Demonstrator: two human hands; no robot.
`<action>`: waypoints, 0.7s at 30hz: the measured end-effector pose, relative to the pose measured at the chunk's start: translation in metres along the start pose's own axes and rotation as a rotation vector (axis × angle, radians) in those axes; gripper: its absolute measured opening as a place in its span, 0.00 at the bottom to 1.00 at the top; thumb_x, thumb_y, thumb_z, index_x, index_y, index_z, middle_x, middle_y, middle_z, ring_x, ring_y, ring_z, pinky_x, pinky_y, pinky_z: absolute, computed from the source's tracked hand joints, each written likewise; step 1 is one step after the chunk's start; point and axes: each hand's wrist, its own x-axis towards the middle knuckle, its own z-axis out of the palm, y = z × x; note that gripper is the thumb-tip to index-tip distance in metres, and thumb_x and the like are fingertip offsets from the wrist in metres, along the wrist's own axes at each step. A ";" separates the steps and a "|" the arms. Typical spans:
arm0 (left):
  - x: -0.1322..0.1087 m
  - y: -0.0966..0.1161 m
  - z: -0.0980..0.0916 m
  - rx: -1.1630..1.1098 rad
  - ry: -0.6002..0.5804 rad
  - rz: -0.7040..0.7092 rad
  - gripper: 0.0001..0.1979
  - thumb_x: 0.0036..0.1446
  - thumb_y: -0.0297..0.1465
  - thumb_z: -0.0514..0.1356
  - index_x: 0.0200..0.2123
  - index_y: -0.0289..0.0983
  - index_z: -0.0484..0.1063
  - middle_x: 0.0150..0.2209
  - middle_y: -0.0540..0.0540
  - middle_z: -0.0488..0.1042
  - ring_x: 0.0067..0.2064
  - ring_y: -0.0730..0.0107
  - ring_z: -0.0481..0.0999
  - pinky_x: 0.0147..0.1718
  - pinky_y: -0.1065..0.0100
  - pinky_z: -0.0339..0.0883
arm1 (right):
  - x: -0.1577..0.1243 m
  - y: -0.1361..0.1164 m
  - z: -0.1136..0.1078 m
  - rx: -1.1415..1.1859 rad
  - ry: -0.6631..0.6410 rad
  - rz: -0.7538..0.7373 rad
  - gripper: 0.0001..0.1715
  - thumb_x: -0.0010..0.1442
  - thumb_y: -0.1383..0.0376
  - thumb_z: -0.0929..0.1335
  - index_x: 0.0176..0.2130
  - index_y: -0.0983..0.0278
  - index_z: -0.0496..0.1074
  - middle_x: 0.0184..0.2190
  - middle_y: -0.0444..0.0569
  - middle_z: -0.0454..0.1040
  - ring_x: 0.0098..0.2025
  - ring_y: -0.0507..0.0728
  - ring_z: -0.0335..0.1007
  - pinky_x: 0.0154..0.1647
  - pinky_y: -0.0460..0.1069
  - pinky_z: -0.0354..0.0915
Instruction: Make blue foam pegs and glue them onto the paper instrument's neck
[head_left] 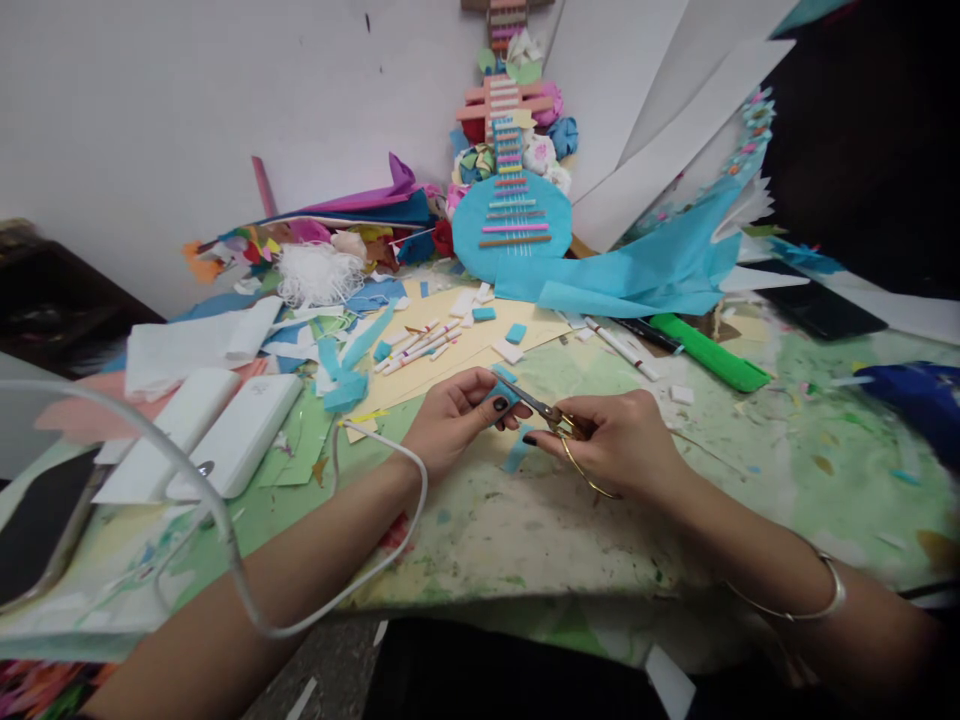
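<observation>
Between the fingertips of the left hand [456, 412], a small blue piece [502, 394] is pinched close as the scissors [553, 414] meet it, blades pointing toward the back of the table. Fingers of the right hand [628, 432] curl around the gold handles; whether each digit sits inside a loop, an onlooker cannot tell, nor how far the blades part. Cutting or trimming the blue piece appears to be the step in hand, and the next move seems to call for a steady pinch, fingertips kept clear of the blades, and a short, careful squeeze of the handles. Just below the hands, a blue strip [517, 452] lies on the paint-stained table [480, 560]. Beyond them, white sticks with dark bands [427, 345] are strewn over a beige sheet [409, 384], near small blue blocks [515, 333]. To the left, a white cable [422, 478] loops across the left forearm, near two white rectangular devices [236, 437]. At the back, a blue oval panel [471, 232] strung with white lines and colored bars stands near the wall [225, 90], a large blue sheet [637, 280] spread beside its base.
</observation>
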 end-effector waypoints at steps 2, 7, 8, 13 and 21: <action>0.000 0.001 0.000 0.003 0.002 0.001 0.09 0.53 0.34 0.63 0.33 0.33 0.69 0.31 0.44 0.78 0.30 0.74 0.75 0.33 0.70 0.67 | 0.001 0.000 -0.002 -0.005 0.003 0.018 0.20 0.50 0.55 0.71 0.17 0.65 0.69 0.12 0.39 0.57 0.17 0.46 0.46 0.21 0.45 0.44; -0.001 0.005 0.002 0.091 0.052 0.025 0.08 0.52 0.33 0.64 0.34 0.35 0.72 0.36 0.43 0.79 0.36 0.69 0.77 0.36 0.67 0.70 | 0.007 0.003 -0.009 -0.218 0.013 0.175 0.19 0.53 0.53 0.69 0.22 0.64 0.72 0.15 0.44 0.66 0.20 0.50 0.57 0.22 0.47 0.46; -0.001 0.006 0.002 0.124 0.061 0.034 0.07 0.52 0.32 0.64 0.34 0.35 0.73 0.37 0.43 0.79 0.39 0.67 0.77 0.37 0.66 0.70 | 0.009 0.005 -0.010 -0.280 -0.006 0.214 0.16 0.53 0.54 0.69 0.26 0.64 0.73 0.17 0.46 0.69 0.21 0.52 0.60 0.22 0.47 0.46; -0.002 0.007 0.002 0.212 0.054 0.155 0.05 0.48 0.26 0.65 0.31 0.38 0.78 0.37 0.45 0.79 0.45 0.65 0.75 0.44 0.63 0.70 | 0.011 0.020 -0.009 -0.401 0.005 0.242 0.18 0.54 0.65 0.66 0.45 0.64 0.72 0.32 0.53 0.77 0.31 0.60 0.70 0.26 0.49 0.55; -0.003 0.007 0.003 0.256 0.099 0.176 0.06 0.47 0.27 0.66 0.32 0.39 0.80 0.35 0.45 0.79 0.41 0.65 0.76 0.40 0.63 0.72 | 0.007 0.006 -0.012 0.086 0.378 -0.408 0.10 0.57 0.71 0.67 0.37 0.59 0.75 0.33 0.50 0.74 0.37 0.56 0.69 0.38 0.54 0.65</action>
